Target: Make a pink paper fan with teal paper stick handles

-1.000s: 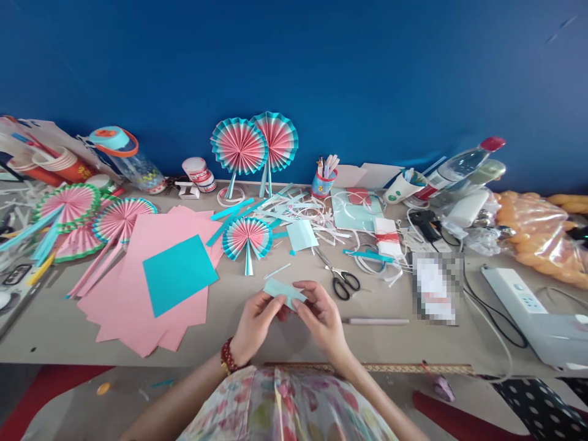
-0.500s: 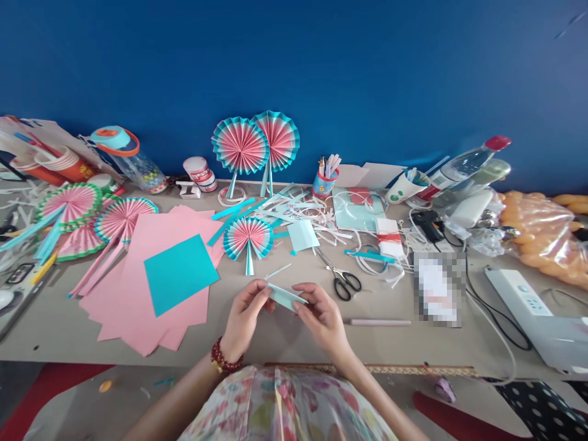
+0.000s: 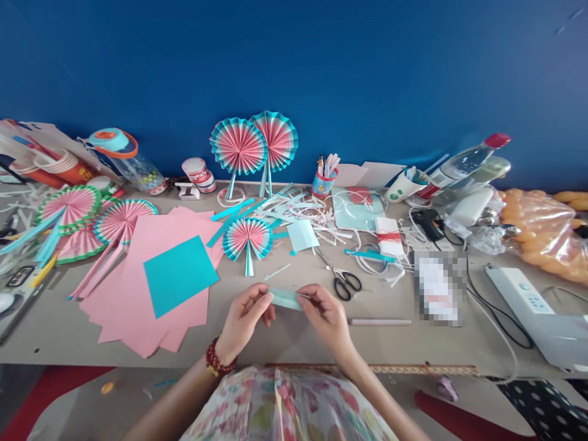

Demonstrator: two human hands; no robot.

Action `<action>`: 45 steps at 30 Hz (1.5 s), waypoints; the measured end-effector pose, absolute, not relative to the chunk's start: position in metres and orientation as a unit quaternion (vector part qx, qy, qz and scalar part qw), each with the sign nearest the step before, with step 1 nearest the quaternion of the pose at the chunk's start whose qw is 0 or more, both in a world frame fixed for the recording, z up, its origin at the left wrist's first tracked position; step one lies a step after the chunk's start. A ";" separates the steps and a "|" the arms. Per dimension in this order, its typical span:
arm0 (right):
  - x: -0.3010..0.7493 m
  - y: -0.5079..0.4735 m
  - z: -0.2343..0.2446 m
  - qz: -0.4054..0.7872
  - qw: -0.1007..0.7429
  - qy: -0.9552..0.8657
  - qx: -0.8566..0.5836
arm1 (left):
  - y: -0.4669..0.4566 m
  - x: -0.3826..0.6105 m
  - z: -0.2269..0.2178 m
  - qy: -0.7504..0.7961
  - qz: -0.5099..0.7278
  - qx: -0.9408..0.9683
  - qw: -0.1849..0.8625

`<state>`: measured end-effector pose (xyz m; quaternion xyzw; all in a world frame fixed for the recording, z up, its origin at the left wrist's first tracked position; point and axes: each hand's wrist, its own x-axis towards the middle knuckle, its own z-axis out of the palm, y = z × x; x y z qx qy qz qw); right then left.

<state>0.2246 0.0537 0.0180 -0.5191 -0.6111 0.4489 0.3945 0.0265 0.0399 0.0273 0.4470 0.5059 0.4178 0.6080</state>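
Between my two hands is a small folded piece of pale blue-green paper (image 3: 285,299), held above the table near its front edge. My left hand (image 3: 247,312), with a beaded bracelet at the wrist, pinches the paper's left end. At the other end, my right hand (image 3: 325,315) grips it between thumb and fingers. Just beyond my hands lie a thin pale paper strip (image 3: 277,272) and black-handled scissors (image 3: 346,284), blades pointing away. A small pleated paper fan (image 3: 248,240) in pink and teal rests flat behind them.
Left of my hands, a teal square sheet (image 3: 181,275) lies on pink sheets (image 3: 124,306). Paper scraps (image 3: 294,208) spread behind. Two upright fans (image 3: 239,147) lean at the blue wall. A pale pen-like stick (image 3: 381,322) and a power strip (image 3: 528,300) are on the right.
The folded paper has turned from a slant to nearly level and shows a broader face. My left hand has shifted slightly left; both hands keep their hold.
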 end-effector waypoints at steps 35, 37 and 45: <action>0.223 0.052 0.020 0.418 0.340 -0.701 -0.467 | 0.032 0.022 0.017 0.523 0.410 0.453 0.594; 0.221 0.051 0.020 0.429 0.334 -0.700 -0.463 | 0.033 0.021 0.017 0.525 0.414 0.449 0.592; 0.219 0.051 0.021 0.457 0.327 -0.685 -0.464 | 0.032 0.020 0.021 0.522 0.418 0.448 0.592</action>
